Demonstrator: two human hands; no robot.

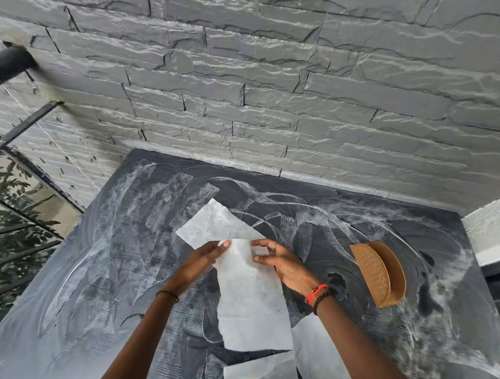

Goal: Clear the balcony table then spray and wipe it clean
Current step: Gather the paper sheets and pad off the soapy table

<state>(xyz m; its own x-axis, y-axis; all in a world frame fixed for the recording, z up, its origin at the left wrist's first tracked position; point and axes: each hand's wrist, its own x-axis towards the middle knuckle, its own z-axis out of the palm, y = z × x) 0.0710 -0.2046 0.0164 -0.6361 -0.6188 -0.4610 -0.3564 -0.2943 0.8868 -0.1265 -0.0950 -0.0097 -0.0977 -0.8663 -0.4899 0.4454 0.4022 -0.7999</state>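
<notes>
Where the paper towel [249,304] is held up over the worktop [101,283], it hides a strip of the smeared dark surface; left hand [208,253] pinches its left edge, fingers mostly hidden behind the sheet; right hand [282,265] holds the right edge between thumb and loosely spread fingers; further sheets [261,373] lie below, cut off by the frame's bottom and partly covered by the right forearm, their join to the held strip unclear; worktop's near edge out of view; far edge meets the stone wall [247,89]; left edge runs beside a glass railing [28,179]; wooden holder [378,273] stands right, apart from the right hand; broad open surface left of the hands.
</notes>
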